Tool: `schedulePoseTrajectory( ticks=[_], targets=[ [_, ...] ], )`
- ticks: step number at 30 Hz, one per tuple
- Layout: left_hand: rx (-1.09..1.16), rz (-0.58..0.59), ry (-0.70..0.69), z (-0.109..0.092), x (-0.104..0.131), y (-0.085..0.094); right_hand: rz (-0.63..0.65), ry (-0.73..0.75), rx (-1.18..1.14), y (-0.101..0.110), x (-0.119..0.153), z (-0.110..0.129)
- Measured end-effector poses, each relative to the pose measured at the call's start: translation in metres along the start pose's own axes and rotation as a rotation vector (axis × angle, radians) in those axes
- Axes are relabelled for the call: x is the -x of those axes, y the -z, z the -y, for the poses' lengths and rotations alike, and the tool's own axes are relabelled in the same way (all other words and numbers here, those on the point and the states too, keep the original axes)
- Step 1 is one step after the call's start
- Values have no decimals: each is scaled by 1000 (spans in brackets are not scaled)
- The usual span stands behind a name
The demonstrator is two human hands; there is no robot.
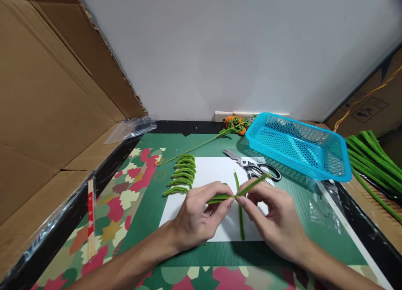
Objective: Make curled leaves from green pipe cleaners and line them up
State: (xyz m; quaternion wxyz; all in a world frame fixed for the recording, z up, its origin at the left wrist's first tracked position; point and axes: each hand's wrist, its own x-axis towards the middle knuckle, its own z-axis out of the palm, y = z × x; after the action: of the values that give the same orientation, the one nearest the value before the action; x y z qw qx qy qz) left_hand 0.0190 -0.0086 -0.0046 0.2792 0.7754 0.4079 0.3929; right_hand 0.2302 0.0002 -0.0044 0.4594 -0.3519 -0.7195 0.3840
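Over a white paper sheet [220, 229], both hands pinch a fuzzy green stem piece [255, 185]. My left hand [201, 212] holds its folded part between thumb and fingers. My right hand [276, 219] pinches it close to the left fingertips, and one end sticks up to the right. Another green strip [241, 223] lies on the paper beneath the hands, partly hidden. At the paper's left edge several bent green pieces [184, 173] are laid in a column. Scissors [248, 163] with black and white handles rest behind the right hand.
A blue perforated basket [337, 173] stands at the back right, with long green stems [377, 156] beyond it. Orange flowers [235, 123] on a long stem lie behind. Red-wrapped chopsticks [91, 219] lie at the left, near a cardboard wall [47, 93].
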Motion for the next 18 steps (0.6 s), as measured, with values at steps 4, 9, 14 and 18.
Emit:
schedulePoseTrajectory(
  ticks=[4,9,14,18],
  targets=[
    [-165,12,-292,12,4,1,196,-536,-547,1,-3,3],
    [89,5,22,8,-4,-3,164,-553,-529,7,-10,-1],
    [534,23,459,0,-13,-10,-6,-244,-103,9,-13,-3],
    [682,37,539,0,-16,-10,-104,337,373,17,-11,-14]
  ],
)
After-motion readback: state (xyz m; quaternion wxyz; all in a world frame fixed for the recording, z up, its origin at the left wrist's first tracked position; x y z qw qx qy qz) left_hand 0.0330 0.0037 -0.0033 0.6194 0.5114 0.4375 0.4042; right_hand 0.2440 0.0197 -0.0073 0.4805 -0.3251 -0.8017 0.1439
